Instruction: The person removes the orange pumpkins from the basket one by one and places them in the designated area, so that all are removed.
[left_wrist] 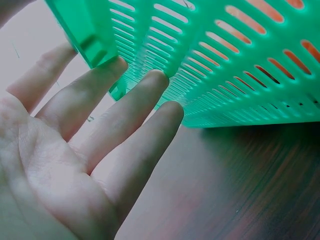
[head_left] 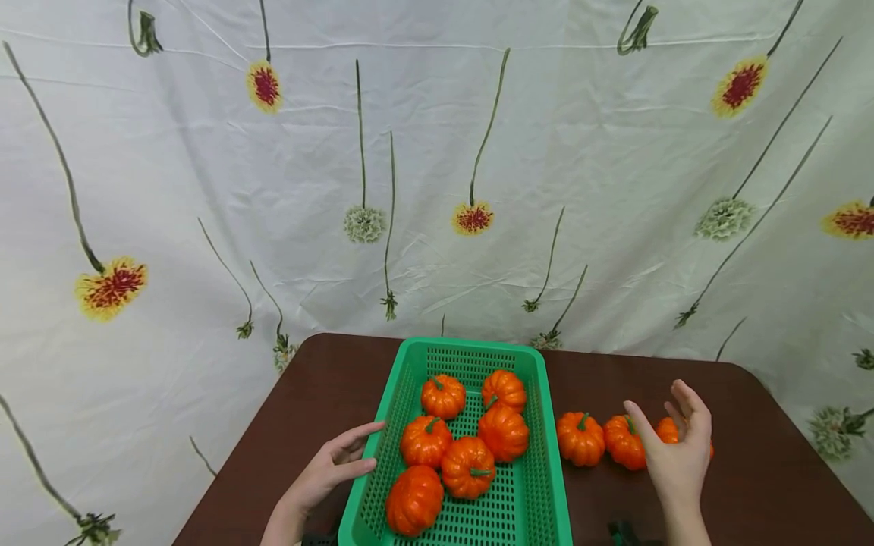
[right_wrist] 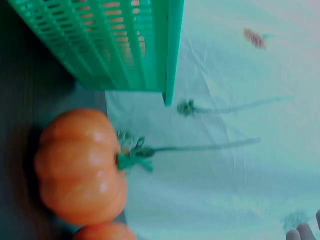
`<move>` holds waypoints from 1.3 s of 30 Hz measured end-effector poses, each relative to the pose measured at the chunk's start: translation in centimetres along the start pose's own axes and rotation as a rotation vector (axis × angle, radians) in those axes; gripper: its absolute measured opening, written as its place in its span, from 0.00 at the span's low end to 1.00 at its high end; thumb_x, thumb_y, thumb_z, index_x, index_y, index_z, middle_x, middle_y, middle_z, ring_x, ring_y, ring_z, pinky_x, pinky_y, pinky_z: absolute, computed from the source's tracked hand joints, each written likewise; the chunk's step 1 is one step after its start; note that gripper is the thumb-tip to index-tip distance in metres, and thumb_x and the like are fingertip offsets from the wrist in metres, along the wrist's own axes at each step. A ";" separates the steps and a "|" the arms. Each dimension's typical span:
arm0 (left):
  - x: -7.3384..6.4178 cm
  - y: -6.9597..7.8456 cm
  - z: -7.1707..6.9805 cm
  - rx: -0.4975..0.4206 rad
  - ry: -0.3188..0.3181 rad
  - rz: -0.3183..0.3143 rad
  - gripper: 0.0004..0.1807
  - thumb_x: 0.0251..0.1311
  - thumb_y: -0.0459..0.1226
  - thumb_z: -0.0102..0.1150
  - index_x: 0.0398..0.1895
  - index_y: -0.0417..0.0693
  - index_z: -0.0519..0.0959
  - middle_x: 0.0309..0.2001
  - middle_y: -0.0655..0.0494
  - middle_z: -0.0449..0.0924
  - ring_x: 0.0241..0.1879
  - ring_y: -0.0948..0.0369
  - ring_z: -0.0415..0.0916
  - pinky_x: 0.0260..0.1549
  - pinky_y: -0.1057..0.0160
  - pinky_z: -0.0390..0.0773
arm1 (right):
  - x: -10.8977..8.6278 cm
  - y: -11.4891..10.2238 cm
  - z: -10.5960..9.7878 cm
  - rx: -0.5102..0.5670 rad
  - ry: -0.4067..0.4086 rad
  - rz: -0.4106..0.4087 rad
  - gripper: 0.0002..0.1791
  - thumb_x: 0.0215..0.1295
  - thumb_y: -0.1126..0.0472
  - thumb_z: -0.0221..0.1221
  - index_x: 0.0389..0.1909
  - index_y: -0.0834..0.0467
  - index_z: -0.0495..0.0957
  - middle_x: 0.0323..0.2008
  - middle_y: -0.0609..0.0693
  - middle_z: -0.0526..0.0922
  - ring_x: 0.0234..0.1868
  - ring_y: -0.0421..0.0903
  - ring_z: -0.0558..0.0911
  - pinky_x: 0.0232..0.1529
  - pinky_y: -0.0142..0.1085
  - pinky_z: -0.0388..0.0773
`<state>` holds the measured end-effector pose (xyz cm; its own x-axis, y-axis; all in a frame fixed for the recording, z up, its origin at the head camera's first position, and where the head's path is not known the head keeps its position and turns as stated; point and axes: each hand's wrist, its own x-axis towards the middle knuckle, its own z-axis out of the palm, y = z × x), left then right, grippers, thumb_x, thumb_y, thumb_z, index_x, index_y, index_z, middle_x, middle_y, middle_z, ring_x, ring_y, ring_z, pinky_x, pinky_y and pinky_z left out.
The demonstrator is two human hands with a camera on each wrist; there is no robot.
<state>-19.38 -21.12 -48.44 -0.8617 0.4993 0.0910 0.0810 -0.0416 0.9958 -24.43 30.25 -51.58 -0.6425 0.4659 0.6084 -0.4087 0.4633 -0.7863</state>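
Six orange pumpkins (head_left: 468, 467) are held in a green basket (head_left: 471, 346), which is set on a brown table (head_left: 771, 470). Outside the basket, at three o'clock, more pumpkins are lined up: the nearest pumpkin (head_left: 580, 439) just beside the wall, then a second pumpkin (head_left: 623, 445); how many lie beyond cannot be told for certain, as that end is masked by the right hand (head_left: 677, 455).

That hand is raised over the row with thumb and fingers spread wide apart, and nothing is grasped. The left hand (head_left: 328, 469) is placed at the basket's nine o'clock side, fingers loosely extended along the wall, with nothing gripped there either.

The step in hand is judged to be the loading of the basket, at a point between two grasps. For the next move, the right hand would need to be lowered and its fingers closed round one pumpkin's ribbed sides; the rim at three o'clock should be cleared, and the bare floor at five o'clock could be used.
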 end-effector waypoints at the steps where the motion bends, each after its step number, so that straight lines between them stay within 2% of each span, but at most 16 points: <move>1: 0.0 0.0 0.0 -0.001 -0.004 0.009 0.28 0.62 0.30 0.46 0.66 0.40 0.56 0.66 0.39 0.49 0.61 0.72 0.54 0.53 0.69 0.62 | 0.1 -0.7 0.3 0.026 -0.029 -0.033 0.46 0.40 0.65 0.71 0.63 0.47 0.61 0.60 0.47 0.62 0.58 0.43 0.64 0.53 0.28 0.62; 4: 0.1 0.0 -0.1 -0.005 -0.006 0.015 0.28 0.62 0.30 0.46 0.66 0.40 0.56 0.66 0.39 0.49 0.61 0.73 0.54 0.53 0.71 0.62 | 0.2 -4.3 1.3 0.100 -0.119 -0.085 0.45 0.40 0.69 0.70 0.63 0.52 0.61 0.60 0.51 0.61 0.59 0.46 0.63 0.54 0.29 0.62; 6: 0.1 0.0 0.0 -0.007 -0.004 0.010 0.28 0.62 0.30 0.46 0.66 0.40 0.56 0.66 0.39 0.49 0.60 0.73 0.54 0.53 0.70 0.62 | 0.1 -7.5 1.9 0.137 -0.169 -0.109 0.45 0.40 0.70 0.69 0.62 0.56 0.61 0.59 0.54 0.62 0.58 0.47 0.64 0.54 0.29 0.61; 9: 0.1 0.1 0.0 -0.007 0.001 0.006 0.28 0.62 0.30 0.46 0.66 0.41 0.56 0.66 0.40 0.49 0.60 0.73 0.55 0.52 0.70 0.63 | -0.1 -12.1 2.6 0.137 -0.261 -0.145 0.44 0.39 0.72 0.69 0.62 0.58 0.62 0.58 0.57 0.63 0.58 0.47 0.64 0.53 0.28 0.62; 12: 0.1 0.1 0.0 -0.001 0.007 -0.001 0.28 0.62 0.30 0.46 0.66 0.41 0.56 0.66 0.40 0.49 0.60 0.73 0.55 0.53 0.68 0.62 | -0.3 -15.9 3.1 0.112 -0.367 -0.185 0.44 0.39 0.74 0.68 0.61 0.58 0.62 0.57 0.59 0.63 0.56 0.42 0.64 0.53 0.26 0.61; 14: 0.1 0.2 0.1 0.004 0.018 -0.014 0.28 0.62 0.30 0.46 0.66 0.41 0.57 0.66 0.41 0.50 0.60 0.73 0.55 0.55 0.65 0.62 | -0.4 -17.7 3.4 0.092 -0.440 -0.207 0.43 0.40 0.72 0.68 0.61 0.58 0.62 0.57 0.57 0.63 0.55 0.38 0.65 0.52 0.25 0.61; 16: 0.1 0.4 0.2 0.016 0.034 -0.034 0.27 0.62 0.31 0.47 0.66 0.43 0.58 0.66 0.43 0.51 0.59 0.74 0.55 0.56 0.58 0.60 | -0.4 -18.0 3.9 0.070 -0.514 -0.231 0.43 0.41 0.68 0.69 0.62 0.55 0.61 0.58 0.54 0.63 0.54 0.37 0.65 0.52 0.25 0.61; 18: 0.1 0.4 0.2 0.020 0.039 -0.043 0.27 0.62 0.32 0.47 0.66 0.44 0.58 0.66 0.44 0.51 0.59 0.74 0.55 0.56 0.57 0.59 | -0.5 -18.0 4.4 0.040 -0.590 -0.257 0.44 0.42 0.63 0.70 0.62 0.52 0.60 0.59 0.50 0.62 0.54 0.38 0.65 0.52 0.28 0.63; 21: 0.1 0.4 0.2 0.015 0.030 -0.027 0.28 0.62 0.31 0.47 0.66 0.42 0.58 0.66 0.42 0.50 0.60 0.74 0.55 0.56 0.62 0.61 | -0.5 -17.2 5.2 0.003 -0.718 -0.286 0.44 0.43 0.54 0.69 0.63 0.47 0.58 0.61 0.47 0.60 0.56 0.44 0.64 0.53 0.38 0.64; 23: 0.1 0.3 0.1 0.001 0.015 -0.014 0.28 0.62 0.31 0.47 0.66 0.41 0.57 0.66 0.41 0.49 0.60 0.74 0.55 0.53 0.68 0.62 | -0.7 -17.8 5.6 -0.009 -0.807 -0.288 0.44 0.44 0.50 0.68 0.64 0.45 0.58 0.62 0.45 0.58 0.58 0.44 0.64 0.53 0.44 0.64; 26: 0.1 0.2 0.1 -0.006 0.009 -0.011 0.28 0.62 0.31 0.46 0.66 0.41 0.56 0.66 0.40 0.49 0.60 0.73 0.55 0.53 0.68 0.63 | -1.1 -18.5 6.2 -0.024 -0.916 -0.271 0.44 0.44 0.44 0.66 0.63 0.40 0.56 0.63 0.40 0.56 0.60 0.42 0.61 0.52 0.49 0.64; 32: -0.1 0.3 0.2 0.014 0.018 -0.023 0.28 0.62 0.32 0.46 0.66 0.41 0.57 0.66 0.42 0.49 0.59 0.73 0.55 0.54 0.64 0.62 | -1.9 -19.4 7.7 -0.035 -1.078 -0.303 0.45 0.42 0.37 0.63 0.64 0.37 0.55 0.63 0.36 0.55 0.60 0.41 0.61 0.50 0.49 0.67; 39: 0.0 0.2 0.1 0.001 0.008 -0.003 0.28 0.62 0.31 0.46 0.66 0.40 0.56 0.66 0.40 0.48 0.60 0.74 0.54 0.53 0.68 0.62 | -2.8 -19.8 9.6 -0.030 -1.232 -0.259 0.47 0.40 0.37 0.65 0.63 0.36 0.55 0.62 0.36 0.56 0.59 0.40 0.61 0.51 0.48 0.67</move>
<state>-19.32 -20.98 -48.26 -0.8659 0.4924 0.0883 0.0793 -0.0392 0.9961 -20.71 12.54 -38.73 -0.7296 -0.6450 0.2274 -0.6084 0.4602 -0.6465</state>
